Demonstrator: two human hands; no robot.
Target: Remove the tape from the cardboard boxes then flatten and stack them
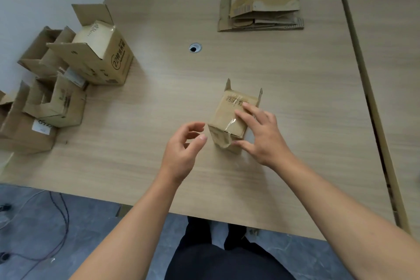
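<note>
A small cardboard box (228, 116) lies on its side near the front middle of the table (147, 173), its open flaps pointing away from the person. Clear tape (235, 123) still runs along its upper face, and a loose end (225, 141) curls off the near corner, so the peeling on this box seems to have only just begun.

The right hand (261, 134) rests on the box with fingers spread and fairly straight across the top and the thumb against the near side; it steadies the box rather than clenching it. The left hand (184, 150) hovers just left of the box, apart from it, fingers loosely curled and holding nothing, likely about to take the loose end.

Well beyond the box and to its right lies a stack of flattened boxes (261, 7), so several are already finished. Far to the box's left sits a pile of unflattened boxes (68, 75), some with flaps open, still to be done. By this count the job looks partway through, with stripping, flattening and stacking this box next.
</note>
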